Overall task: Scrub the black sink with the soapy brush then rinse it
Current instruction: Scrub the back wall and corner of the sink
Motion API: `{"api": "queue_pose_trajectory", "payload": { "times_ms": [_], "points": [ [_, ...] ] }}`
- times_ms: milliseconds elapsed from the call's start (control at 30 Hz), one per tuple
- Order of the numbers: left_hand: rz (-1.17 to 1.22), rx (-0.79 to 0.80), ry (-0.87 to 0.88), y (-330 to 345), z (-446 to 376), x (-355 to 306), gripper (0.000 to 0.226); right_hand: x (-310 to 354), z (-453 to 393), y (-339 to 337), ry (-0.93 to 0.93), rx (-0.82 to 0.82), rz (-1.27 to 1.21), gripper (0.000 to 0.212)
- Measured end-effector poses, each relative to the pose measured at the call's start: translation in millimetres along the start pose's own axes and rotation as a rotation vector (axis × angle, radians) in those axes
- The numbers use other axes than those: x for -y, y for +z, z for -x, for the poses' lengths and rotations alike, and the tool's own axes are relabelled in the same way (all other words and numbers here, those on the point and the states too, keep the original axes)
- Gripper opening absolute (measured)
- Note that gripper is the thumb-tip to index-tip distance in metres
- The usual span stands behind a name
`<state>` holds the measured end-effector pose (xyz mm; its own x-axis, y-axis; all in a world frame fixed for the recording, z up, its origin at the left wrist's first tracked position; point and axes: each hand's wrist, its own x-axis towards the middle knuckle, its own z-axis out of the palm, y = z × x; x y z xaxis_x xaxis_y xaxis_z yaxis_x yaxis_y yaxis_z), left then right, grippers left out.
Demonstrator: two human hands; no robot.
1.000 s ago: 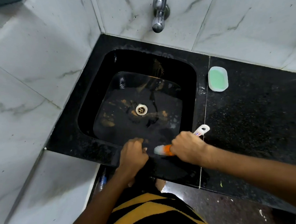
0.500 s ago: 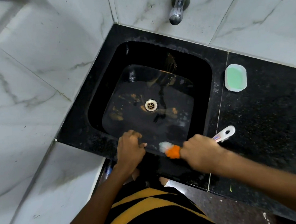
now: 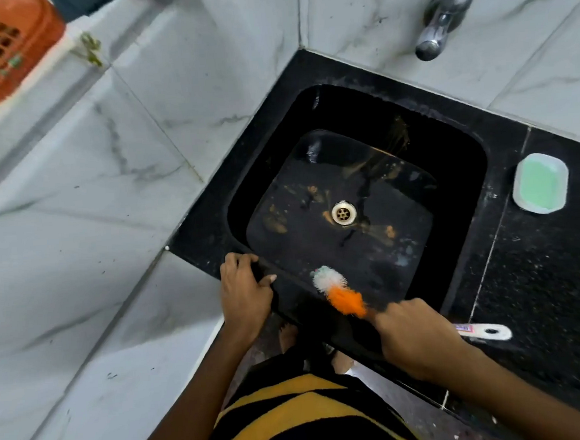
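Note:
The black sink (image 3: 449, 160) is set in a black granite counter, with brown stains on its floor around the brass drain (image 3: 343, 212). My right hand (image 3: 417, 338) grips the white handle of the brush (image 3: 338, 290), whose white and orange bristles lie on the sink's near rim. The handle's end pokes out past my hand to the right. My left hand (image 3: 244, 291) holds the sink's front left edge, fingers curled over it.
A chrome tap (image 3: 439, 20) juts from the marble wall above the sink. A white dish with green soap (image 3: 540, 182) sits on the counter (image 3: 544, 288) to the right. An orange plastic container (image 3: 2, 47) is on a ledge at the top left.
The view has swung left and tilted, bringing the orange container into sight. The brush has slid slightly forward along the near rim. My left hand keeps its hold on the edge.

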<state>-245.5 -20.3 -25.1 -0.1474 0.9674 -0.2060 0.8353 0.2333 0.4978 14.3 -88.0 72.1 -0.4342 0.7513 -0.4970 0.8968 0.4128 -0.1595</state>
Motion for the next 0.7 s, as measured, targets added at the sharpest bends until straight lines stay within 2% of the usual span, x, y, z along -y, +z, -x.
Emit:
{"api": "queue_pose_trajectory", "payload": {
  "times_ms": [200,300,367,467,600,700],
  "points": [
    [0.135,-0.006,-0.09,-4.1,1.3,7.1,0.064,28.2,-76.8,0.3,-0.039,-0.125,0.053,0.033],
    [0.12,0.005,-0.068,-6.3,0.0,6.1,0.07,43.6,-127.6,-18.0,-0.021,-0.2,-0.032,0.017],
    [0.121,0.012,-0.055,-7.7,-1.4,4.2,0.072,49.8,-146.2,-26.8,-0.032,-0.211,-0.057,0.014],
    [0.137,0.009,-0.025,-9.9,-4.4,2.6,0.066,39.3,-139.8,-25.7,-0.067,-0.211,-0.014,0.013],
    [0.153,0.011,-0.033,-11.3,-7.2,2.9,0.069,16.9,-105.6,-4.6,-0.091,-0.192,0.036,0.017],
    [0.159,0.005,-0.033,-11.2,-7.3,3.6,0.068,30.4,-117.2,-3.0,-0.073,-0.187,0.03,0.021]
  ]
}}
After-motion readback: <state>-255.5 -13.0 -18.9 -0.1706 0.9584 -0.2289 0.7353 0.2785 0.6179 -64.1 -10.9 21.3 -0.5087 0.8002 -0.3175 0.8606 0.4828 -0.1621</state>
